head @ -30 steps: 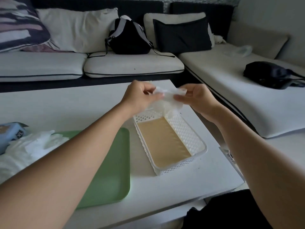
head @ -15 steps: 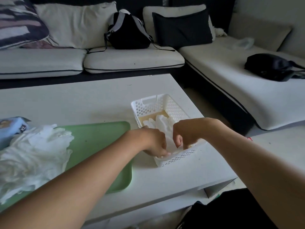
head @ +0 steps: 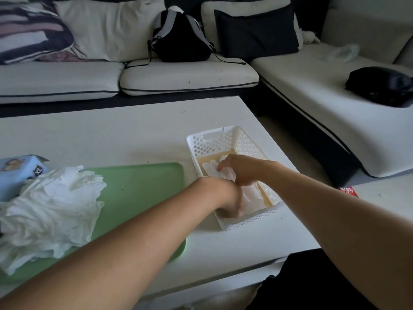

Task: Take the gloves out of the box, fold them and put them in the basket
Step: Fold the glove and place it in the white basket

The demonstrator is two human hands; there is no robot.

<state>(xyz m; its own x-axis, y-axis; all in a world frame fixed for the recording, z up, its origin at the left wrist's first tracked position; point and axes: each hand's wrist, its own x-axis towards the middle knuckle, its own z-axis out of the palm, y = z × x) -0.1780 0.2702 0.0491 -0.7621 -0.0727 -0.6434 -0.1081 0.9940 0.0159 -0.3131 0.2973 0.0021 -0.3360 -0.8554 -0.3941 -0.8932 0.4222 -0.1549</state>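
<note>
A dim living room surrounds the low white coffee table (head: 111,130) in front of me, its top lit softly and evenly. Beyond it runs an L-shaped sofa with cream seat cushions (head: 187,77) piped in dark trim on a dark base, its chaise section (head: 324,90) stretching along my right. Against the backrest lean a striped pillow (head: 29,30), a large cream pillow (head: 107,30) and a dark navy cushion (head: 257,32). A black backpack with grey straps (head: 181,36) sits upright on the middle seat, and a black bag (head: 380,86) lies on the chaise. The floor between table and sofa is in deep shadow.
</note>
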